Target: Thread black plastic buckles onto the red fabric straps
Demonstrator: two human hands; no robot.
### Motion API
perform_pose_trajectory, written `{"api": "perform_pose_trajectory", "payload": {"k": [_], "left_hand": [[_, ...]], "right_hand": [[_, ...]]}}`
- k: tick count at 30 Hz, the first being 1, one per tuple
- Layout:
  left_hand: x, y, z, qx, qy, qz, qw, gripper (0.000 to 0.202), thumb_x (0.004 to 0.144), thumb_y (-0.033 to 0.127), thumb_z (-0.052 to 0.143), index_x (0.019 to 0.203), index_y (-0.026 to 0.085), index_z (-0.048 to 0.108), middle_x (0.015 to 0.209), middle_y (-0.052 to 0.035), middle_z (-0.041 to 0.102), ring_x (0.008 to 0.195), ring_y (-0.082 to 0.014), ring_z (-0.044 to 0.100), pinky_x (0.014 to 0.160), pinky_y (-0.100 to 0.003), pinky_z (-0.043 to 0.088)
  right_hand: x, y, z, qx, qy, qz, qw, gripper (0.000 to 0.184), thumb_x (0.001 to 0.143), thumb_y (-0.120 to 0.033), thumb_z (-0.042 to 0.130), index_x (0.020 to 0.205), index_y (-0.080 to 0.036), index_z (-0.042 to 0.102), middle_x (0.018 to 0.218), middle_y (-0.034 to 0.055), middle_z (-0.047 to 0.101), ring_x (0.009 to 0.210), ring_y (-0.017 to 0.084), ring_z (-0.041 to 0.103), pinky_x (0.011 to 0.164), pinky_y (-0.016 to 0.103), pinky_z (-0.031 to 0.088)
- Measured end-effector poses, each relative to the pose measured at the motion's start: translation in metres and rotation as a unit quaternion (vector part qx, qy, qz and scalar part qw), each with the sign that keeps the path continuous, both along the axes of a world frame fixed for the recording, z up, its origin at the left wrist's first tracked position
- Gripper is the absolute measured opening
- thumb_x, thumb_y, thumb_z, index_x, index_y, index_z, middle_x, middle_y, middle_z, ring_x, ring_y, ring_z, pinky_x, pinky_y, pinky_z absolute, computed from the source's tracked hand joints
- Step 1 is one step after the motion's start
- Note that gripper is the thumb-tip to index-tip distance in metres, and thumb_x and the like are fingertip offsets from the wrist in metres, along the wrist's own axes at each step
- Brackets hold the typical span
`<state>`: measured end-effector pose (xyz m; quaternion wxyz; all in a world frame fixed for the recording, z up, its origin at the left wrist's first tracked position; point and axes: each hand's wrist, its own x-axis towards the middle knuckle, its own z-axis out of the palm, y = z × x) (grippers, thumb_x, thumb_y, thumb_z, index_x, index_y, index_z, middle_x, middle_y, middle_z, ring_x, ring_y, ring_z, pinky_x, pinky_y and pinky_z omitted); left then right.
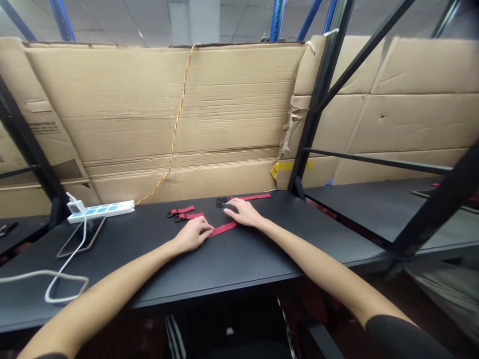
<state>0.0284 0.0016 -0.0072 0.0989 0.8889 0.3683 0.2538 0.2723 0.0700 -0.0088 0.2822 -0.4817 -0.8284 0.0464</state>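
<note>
A: What lies at left on the black table point(157, 279)?
B: A phone point(92, 232), with a white power strip point(108, 210) behind it. Then 2 short red straps with black buckles point(186, 211).
A: And the hands?
B: The left hand point(192, 234) pinches the near end of a flat red strip point(223, 229). Beyond it sit loose black buckles point(220, 202). The right hand point(242, 212), thumb and fingers apart, is just beside them; I cannot tell whether it touches. More red strap point(258, 197) lies behind it.
</note>
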Motion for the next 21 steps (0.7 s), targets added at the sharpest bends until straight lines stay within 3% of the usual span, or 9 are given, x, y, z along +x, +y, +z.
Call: {"api": "perform_pose_trajectory", "payload": {"k": [2, 5, 10, 12, 17, 21], "left_hand": [[0.002, -0.002, 0.0, -0.003, -0.001, -0.018, 1.0, 0.029, 0.09, 0.034, 0.049, 0.096, 0.021, 0.073, 0.086, -0.0065, 0.061, 0.078, -0.0173, 0.057, 0.074, -0.028, 0.045], [0.002, -0.002, 0.0, 0.01, -0.013, 0.006, 1.0, 0.027, 0.089, 0.035, 0.05, 0.098, 0.022, 0.072, 0.09, -0.0064, 0.061, 0.08, -0.0178, 0.058, 0.076, -0.029, 0.046], [-0.005, 0.006, -0.001, 0.052, -0.032, 0.098, 0.993, 0.027, 0.084, 0.033, 0.057, 0.105, 0.021, 0.068, 0.107, -0.0079, 0.059, 0.09, -0.0206, 0.059, 0.083, -0.032, 0.048], [-0.006, 0.007, -0.002, 0.054, -0.021, 0.108, 0.993, 0.027, 0.085, 0.032, 0.056, 0.105, 0.021, 0.068, 0.109, -0.0083, 0.059, 0.094, -0.0214, 0.059, 0.084, -0.033, 0.048], [-0.004, 0.004, -0.001, 0.051, 0.031, 0.111, 0.992, 0.028, 0.088, 0.03, 0.049, 0.107, 0.02, 0.067, 0.112, -0.0093, 0.06, 0.099, -0.0227, 0.059, 0.086, -0.035, 0.048], [-0.005, 0.005, -0.003, 0.047, 0.043, 0.121, 0.991, 0.032, 0.088, 0.031, 0.049, 0.115, 0.02, 0.063, 0.119, -0.0105, 0.06, 0.107, -0.025, 0.057, 0.091, -0.037, 0.046]], "right_hand": [[-0.01, -0.001, 0.0, -0.011, -0.043, 0.029, 0.999, 0.052, 0.09, -0.051, 0.045, 0.129, -0.019, 0.055, 0.138, 0.0141, 0.049, 0.13, 0.031, 0.04, 0.107, 0.048, 0.025], [-0.02, -0.008, 0.002, -0.033, -0.072, 0.082, 0.993, 0.053, 0.092, -0.051, 0.041, 0.132, -0.019, 0.052, 0.136, 0.0139, 0.052, 0.128, 0.032, 0.043, 0.109, 0.053, 0.017], [-0.021, -0.025, 0.006, -0.015, -0.077, 0.2, 0.977, 0.044, 0.094, -0.046, 0.041, 0.123, -0.021, 0.061, 0.121, 0.0104, 0.064, 0.112, 0.025, 0.057, 0.106, 0.04, 0.029], [-0.022, -0.025, 0.005, -0.009, -0.085, 0.196, 0.977, 0.045, 0.094, -0.048, 0.038, 0.124, -0.021, 0.06, 0.125, 0.0103, 0.061, 0.116, 0.025, 0.054, 0.107, 0.041, 0.028], [-0.023, -0.014, 0.0, -0.055, -0.105, 0.093, 0.989, 0.06, 0.093, -0.057, 0.032, 0.136, -0.019, 0.048, 0.146, 0.0134, 0.038, 0.137, 0.03, 0.03, 0.111, 0.054, 0.016], [-0.025, -0.021, -0.002, -0.026, -0.101, 0.195, 0.975, 0.05, 0.094, -0.05, 0.038, 0.132, -0.02, 0.053, 0.138, 0.0105, 0.05, 0.129, 0.025, 0.044, 0.11, 0.044, 0.026]]}}
